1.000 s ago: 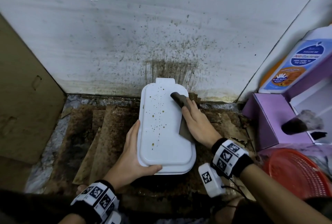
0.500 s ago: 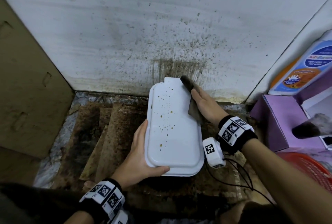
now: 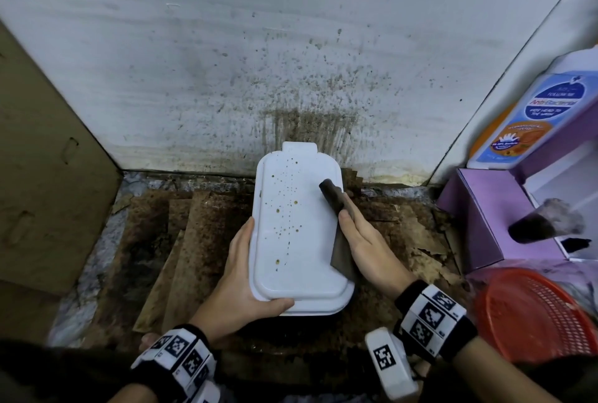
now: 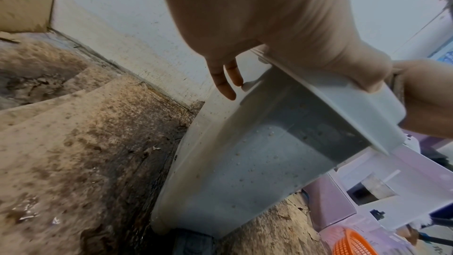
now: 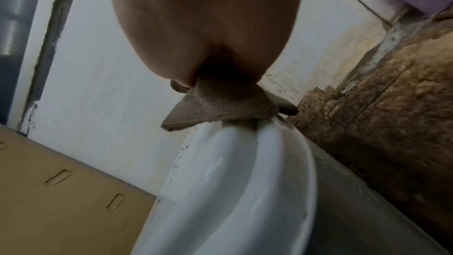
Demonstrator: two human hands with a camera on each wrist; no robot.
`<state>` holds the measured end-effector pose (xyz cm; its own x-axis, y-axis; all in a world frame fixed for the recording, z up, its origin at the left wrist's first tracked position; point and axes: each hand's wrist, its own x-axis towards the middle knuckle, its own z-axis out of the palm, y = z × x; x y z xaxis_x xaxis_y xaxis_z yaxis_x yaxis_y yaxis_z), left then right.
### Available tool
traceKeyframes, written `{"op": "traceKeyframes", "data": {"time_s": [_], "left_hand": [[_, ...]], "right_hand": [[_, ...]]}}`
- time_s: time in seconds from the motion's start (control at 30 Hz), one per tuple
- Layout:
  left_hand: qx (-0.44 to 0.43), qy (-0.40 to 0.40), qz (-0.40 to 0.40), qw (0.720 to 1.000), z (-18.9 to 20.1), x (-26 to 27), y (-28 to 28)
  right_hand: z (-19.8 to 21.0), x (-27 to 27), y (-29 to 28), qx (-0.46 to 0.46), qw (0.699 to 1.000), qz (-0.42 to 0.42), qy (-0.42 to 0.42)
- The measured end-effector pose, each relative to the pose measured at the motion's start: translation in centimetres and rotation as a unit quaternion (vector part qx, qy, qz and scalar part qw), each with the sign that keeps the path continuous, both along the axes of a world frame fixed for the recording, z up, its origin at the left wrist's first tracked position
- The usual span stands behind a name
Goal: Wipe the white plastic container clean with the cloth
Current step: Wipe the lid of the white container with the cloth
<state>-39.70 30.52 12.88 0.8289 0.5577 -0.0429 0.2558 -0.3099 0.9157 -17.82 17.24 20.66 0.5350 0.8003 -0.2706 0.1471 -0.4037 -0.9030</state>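
Head view has the white plastic container mid-frame, its lower-left corner clamped by the left hand, while the right hand grips the cloth against its right rim; I'd sweep leftward, pressing firmly, over the brown specks dotting its face.

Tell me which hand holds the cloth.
The right hand: it holds the brown cloth against the white container, while the left hand only grips the container.
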Motion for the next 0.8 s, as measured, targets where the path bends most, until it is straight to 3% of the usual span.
{"op": "traceKeyframes", "data": {"time_s": [0.43,0.6,0.8], "left_hand": [[-0.003,-0.010,-0.006,1.000,0.1,0.0,0.0],[-0.003,-0.008,-0.006,1.000,0.0,0.0,0.0],[-0.004,-0.009,-0.003,1.000,-0.1,0.0,0.1]], "right_hand": [[1.6,7.0,8.4,0.026,0.999,0.015,0.027],[1.2,6.3,7.5,0.032,0.999,0.021,0.019],[0.6,4.3,4.7,0.057,0.995,-0.023,0.074]]}}
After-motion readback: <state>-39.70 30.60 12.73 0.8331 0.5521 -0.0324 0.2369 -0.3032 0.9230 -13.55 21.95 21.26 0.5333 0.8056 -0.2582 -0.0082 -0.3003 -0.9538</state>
